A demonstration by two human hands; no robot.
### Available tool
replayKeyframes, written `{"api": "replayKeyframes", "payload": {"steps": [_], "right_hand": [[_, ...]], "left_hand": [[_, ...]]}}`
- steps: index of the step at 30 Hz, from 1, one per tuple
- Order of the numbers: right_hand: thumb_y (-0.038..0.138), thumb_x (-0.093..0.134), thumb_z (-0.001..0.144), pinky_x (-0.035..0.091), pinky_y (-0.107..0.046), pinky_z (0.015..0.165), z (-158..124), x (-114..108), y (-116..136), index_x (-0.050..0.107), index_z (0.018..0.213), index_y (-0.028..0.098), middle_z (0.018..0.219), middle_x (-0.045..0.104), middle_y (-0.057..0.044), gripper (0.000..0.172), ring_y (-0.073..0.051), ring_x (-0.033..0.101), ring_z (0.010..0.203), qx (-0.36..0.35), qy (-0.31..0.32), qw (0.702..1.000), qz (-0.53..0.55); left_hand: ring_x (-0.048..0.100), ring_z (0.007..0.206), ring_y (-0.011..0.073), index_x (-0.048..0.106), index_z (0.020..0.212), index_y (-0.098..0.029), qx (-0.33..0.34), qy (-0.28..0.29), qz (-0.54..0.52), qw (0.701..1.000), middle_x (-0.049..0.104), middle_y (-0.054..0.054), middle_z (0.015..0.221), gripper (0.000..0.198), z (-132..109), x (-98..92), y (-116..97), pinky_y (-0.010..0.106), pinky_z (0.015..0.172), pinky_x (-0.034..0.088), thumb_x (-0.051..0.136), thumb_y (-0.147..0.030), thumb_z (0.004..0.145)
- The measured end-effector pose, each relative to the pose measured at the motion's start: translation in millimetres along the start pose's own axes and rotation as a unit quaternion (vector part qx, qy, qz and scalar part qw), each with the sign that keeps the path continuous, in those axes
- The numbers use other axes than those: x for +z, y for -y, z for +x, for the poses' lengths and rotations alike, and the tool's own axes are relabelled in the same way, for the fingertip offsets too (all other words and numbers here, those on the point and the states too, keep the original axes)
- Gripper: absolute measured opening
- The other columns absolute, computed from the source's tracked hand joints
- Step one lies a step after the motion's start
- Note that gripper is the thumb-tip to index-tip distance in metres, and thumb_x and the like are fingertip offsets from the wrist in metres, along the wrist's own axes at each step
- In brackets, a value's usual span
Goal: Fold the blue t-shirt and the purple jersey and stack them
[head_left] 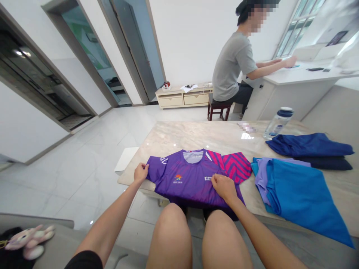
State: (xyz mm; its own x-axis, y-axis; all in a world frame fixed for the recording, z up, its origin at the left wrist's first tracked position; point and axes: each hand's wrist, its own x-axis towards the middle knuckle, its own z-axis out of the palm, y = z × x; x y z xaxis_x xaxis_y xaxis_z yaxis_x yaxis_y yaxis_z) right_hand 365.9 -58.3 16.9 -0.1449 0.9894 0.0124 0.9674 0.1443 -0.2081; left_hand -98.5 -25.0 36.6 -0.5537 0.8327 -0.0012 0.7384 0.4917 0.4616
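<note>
A purple sports jersey [190, 183] lies front up across the near edge of the marble-topped table [179, 132], its collar away from me and its lower part hanging over the edge. One sleeve is purple, the other has a pink zigzag pattern. My left hand [141, 172] pinches the hem of the purple sleeve between thumb and fingers. On the chest, beside the white printed label, my right hand [224, 186] has its fingers curled closed against the fabric; the fingertips are partly hidden. Folded blue and lilac clothes [303, 186] lie right of the jersey.
Dark blue folded clothes [308, 145] and a clear water bottle [279, 123] occupy the table's right side. Beyond it, a person [232, 67] sits on a stool [220, 108] at a white desk [305, 74]. A low cabinet [183, 99] stands by the wall. A plush toy [30, 239] lies at lower left.
</note>
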Motion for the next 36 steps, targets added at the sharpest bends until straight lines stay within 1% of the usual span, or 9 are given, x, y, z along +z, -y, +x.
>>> {"api": "replayKeyframes", "payload": {"steps": [4,10,16,19,22,25,27,31,36], "right_hand": [[0.031,0.047,0.114,0.043,-0.029,0.073,0.4,-1.8,0.2,0.077,0.093,0.018,0.099,0.083,-0.009,0.039,-0.024,0.080,0.093,0.001,0.002,1.000,-0.011],[0.031,0.045,0.114,0.048,-0.031,0.075,-5.1,-0.8,0.8,0.079,0.094,0.017,0.101,0.084,-0.012,0.042,-0.028,0.081,0.095,0.027,0.004,0.999,-0.023],[0.030,0.045,0.112,0.051,-0.033,0.078,-15.3,-17.8,-7.0,0.082,0.097,0.016,0.096,0.083,-0.016,0.042,-0.030,0.081,0.092,0.049,0.042,0.997,-0.032],[0.035,0.044,0.113,0.050,-0.032,0.078,3.8,-30.3,-17.3,0.078,0.098,0.018,0.099,0.082,-0.015,0.041,-0.029,0.079,0.092,0.052,0.009,0.999,0.005],[0.029,0.046,0.111,0.050,-0.032,0.085,39.6,-32.7,-26.7,0.071,0.118,0.017,0.115,0.079,-0.015,0.029,-0.028,0.074,0.104,0.035,-0.050,0.997,0.044],[0.030,0.053,0.108,0.047,-0.038,0.099,73.9,-22.5,-33.7,0.063,0.135,0.012,0.133,0.070,-0.021,0.034,-0.033,0.064,0.122,0.042,-0.081,0.995,0.025],[0.037,0.056,0.109,0.044,-0.044,0.102,89.2,-12.4,-38.7,0.064,0.131,0.011,0.134,0.066,-0.024,0.035,-0.037,0.059,0.123,0.080,-0.080,0.994,0.001],[0.038,0.046,0.114,0.038,-0.047,0.100,115.0,2.0,-52.6,0.068,0.116,0.014,0.125,0.066,-0.022,0.032,-0.034,0.054,0.118,0.127,-0.067,0.990,-0.012],[0.037,0.037,0.118,0.035,-0.052,0.104,184.1,15.1,-71.9,0.065,0.124,0.009,0.132,0.064,-0.025,0.040,-0.034,0.052,0.125,0.135,-0.067,0.989,-0.006]], "left_hand": [[0.077,0.107,0.0316,0.066,0.092,-0.022,-0.064,-0.003,0.015,0.998,0.081,0.014,0.106,0.017,-13.6,-17.0,27.5,0.038,0.095,0.056,0.061,-0.037,0.097],[0.076,0.112,0.0391,0.067,0.096,-0.022,-0.123,0.002,0.053,0.991,0.081,0.019,0.109,0.019,-23.2,-25.3,40.0,0.047,0.094,0.057,0.056,-0.038,0.102],[0.069,0.130,0.0385,0.064,0.123,-0.019,-0.070,0.002,0.069,0.995,0.075,0.020,0.131,0.027,-34.5,-27.5,42.2,0.054,0.105,0.054,0.054,-0.034,0.103],[0.061,0.140,0.0376,0.061,0.130,-0.019,0.047,-0.014,0.074,0.996,0.070,0.019,0.140,0.034,-28.9,-19.7,28.3,0.055,0.113,0.049,0.057,-0.036,0.102],[0.068,0.126,0.0331,0.061,0.129,-0.019,0.148,0.025,0.043,0.988,0.074,0.016,0.128,0.033,-17.3,1.5,-3.6,0.049,0.111,0.051,0.060,-0.035,0.101],[0.067,0.126,0.0341,0.062,0.128,-0.019,0.148,0.063,0.051,0.986,0.073,0.016,0.128,0.035,-6.9,28.9,-37.9,0.049,0.109,0.051,0.063,-0.041,0.101],[0.063,0.129,0.0374,0.063,0.125,-0.019,0.155,0.054,0.092,0.982,0.071,0.018,0.130,0.035,-0.8,44.6,-51.9,0.052,0.110,0.049,0.061,-0.046,0.104],[0.061,0.126,0.0378,0.066,0.118,-0.020,0.197,0.033,0.139,0.970,0.071,0.018,0.126,0.030,21.8,62.8,-60.0,0.054,0.109,0.046,0.046,-0.042,0.110],[0.059,0.128,0.0383,0.065,0.116,-0.020,0.178,0.016,0.130,0.975,0.070,0.018,0.129,0.026,76.4,80.7,-73.4,0.055,0.110,0.045,0.048,-0.039,0.110]]}}
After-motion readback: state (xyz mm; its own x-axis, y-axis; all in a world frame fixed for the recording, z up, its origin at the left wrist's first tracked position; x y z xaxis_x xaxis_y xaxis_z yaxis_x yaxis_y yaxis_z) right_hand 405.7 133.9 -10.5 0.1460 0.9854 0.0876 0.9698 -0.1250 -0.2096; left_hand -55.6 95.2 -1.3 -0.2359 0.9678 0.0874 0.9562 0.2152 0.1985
